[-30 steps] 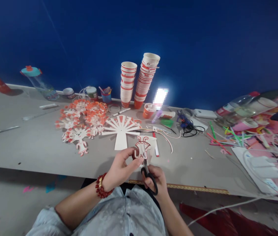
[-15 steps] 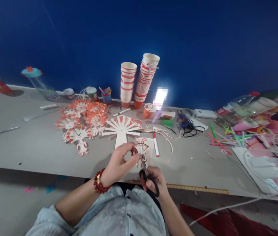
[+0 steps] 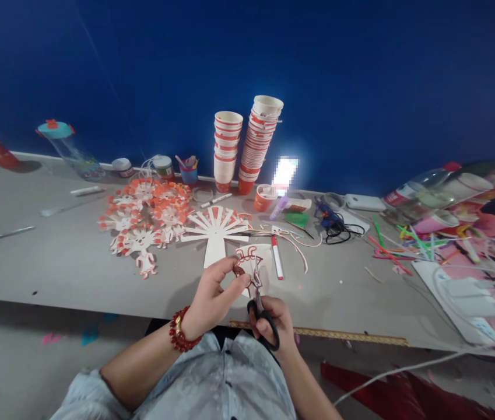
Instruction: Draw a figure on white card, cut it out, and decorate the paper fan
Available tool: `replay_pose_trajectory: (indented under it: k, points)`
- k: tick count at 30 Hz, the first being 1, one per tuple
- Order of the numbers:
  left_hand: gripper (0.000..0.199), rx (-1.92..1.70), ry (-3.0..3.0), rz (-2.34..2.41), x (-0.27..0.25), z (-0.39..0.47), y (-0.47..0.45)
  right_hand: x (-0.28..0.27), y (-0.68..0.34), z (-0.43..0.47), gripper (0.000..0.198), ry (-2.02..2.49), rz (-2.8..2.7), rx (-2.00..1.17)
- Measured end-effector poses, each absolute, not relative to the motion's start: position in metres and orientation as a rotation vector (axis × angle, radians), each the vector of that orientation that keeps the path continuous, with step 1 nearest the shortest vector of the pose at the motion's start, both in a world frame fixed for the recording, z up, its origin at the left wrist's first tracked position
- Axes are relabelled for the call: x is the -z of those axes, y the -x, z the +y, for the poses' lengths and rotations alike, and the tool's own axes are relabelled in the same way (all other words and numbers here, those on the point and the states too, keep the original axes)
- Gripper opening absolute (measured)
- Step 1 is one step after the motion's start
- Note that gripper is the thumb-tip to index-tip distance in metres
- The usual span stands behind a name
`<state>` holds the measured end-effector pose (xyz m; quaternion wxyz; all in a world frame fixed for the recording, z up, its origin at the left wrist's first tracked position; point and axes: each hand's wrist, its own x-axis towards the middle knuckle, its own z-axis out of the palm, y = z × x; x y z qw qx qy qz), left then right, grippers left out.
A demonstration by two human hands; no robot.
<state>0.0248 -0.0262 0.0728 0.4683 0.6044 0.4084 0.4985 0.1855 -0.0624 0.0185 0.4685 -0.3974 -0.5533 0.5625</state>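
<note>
Head view. The left hand (image 3: 212,297) reaches in from the left, its fingers (image 3: 226,266) and thumb pinching a red-outlined paper drawing (image 3: 267,262); the right hand (image 3: 283,324) grips black-handled scissors (image 3: 259,298), the blades pointing away from the body across the paper. The drawing is held over the front of the counter (image 3: 334,309), partly hidden by the left hand. Just right of it lies a red-and-white marker (image 3: 277,262); to the left, a slit paper cup (image 3: 215,251) spreads flat near piled orange-and-white cut-outs (image 3: 140,238). Behind, 2 cup stacks (image 3: 225,160) stand before a blue wall (image 3: 142,58).
</note>
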Motion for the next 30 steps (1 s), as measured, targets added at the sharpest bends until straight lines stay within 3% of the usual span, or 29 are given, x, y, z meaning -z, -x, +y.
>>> replay_pose_trajectory:
  k: [30]
  points:
    - [0.019,-1.238,-1.247,0.953,-0.0629,-0.0302,-0.0305,-0.0179,-0.1836,-0.0631,0.063,1.008,-1.4,-1.26]
